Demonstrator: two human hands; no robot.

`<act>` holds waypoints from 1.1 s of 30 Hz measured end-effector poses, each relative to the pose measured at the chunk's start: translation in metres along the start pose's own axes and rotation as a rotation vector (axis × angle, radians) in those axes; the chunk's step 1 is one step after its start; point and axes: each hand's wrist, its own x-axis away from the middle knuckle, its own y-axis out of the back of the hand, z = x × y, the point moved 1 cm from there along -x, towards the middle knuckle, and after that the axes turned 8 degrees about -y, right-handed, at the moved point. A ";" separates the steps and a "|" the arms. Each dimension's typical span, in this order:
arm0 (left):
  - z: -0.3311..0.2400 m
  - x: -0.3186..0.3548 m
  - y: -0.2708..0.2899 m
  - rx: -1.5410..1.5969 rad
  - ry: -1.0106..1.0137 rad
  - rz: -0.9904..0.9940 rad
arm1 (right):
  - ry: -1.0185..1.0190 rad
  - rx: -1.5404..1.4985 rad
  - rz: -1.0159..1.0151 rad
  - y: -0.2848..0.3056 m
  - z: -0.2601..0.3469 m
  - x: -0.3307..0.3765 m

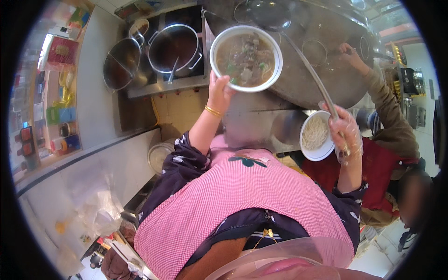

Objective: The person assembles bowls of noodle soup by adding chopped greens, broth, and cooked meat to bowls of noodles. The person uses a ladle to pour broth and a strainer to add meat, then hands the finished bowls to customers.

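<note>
My left hand (219, 91), bare with a gold bracelet, grips the near rim of a white bowl of noodle soup (246, 58) with meat and green bits in brown broth. My right hand (345, 133), in a clear plastic glove, is closed round the handle of a long metal ladle (310, 67). The ladle's head lies up and to the left, beyond the soup bowl, over the big cooking vessel. Right beside the gloved fingers is a second white bowl (305, 148), tilted, with pale noodles (315, 133) inside. Whether this hand also supports it, I cannot tell.
A wide steaming cooking vessel (298, 88) fills the far right. Two steel pots (173, 49) (122, 65) of reddish liquid stand at the far left. At the right, a co-worker's hand (354, 58) reaches over the vessel near a wire strainer (314, 52). Shelves line the left.
</note>
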 end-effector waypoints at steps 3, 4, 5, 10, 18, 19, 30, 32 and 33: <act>-0.002 -0.001 0.000 0.179 0.004 -0.067 | 0.153 -0.240 0.109 0.021 0.025 -0.036; -0.002 0.000 -0.002 0.307 -0.009 -0.038 | 0.143 -0.342 0.197 0.029 0.037 -0.058; -0.004 0.000 0.000 0.369 0.041 -0.060 | 0.207 -0.243 0.143 0.035 0.051 -0.086; -0.027 0.027 0.004 -0.756 -0.741 0.126 | 0.656 0.493 -0.111 0.007 0.133 -0.267; -0.050 0.088 0.044 -0.423 -0.462 0.070 | 0.886 0.727 -0.399 0.046 0.091 -0.225; -0.052 0.092 0.051 -0.698 -0.692 0.105 | 0.711 0.368 -0.338 0.056 0.055 -0.204; -0.064 0.158 0.081 0.068 -0.117 -0.323 | -0.053 -0.043 -0.945 0.138 -0.217 -0.064; -0.054 0.170 0.072 0.245 -0.136 -0.252 | -0.099 -0.225 -0.779 0.165 -0.220 -0.082; -0.056 0.183 0.072 0.164 -0.119 -0.265 | -0.066 -0.279 -0.723 0.173 -0.221 -0.087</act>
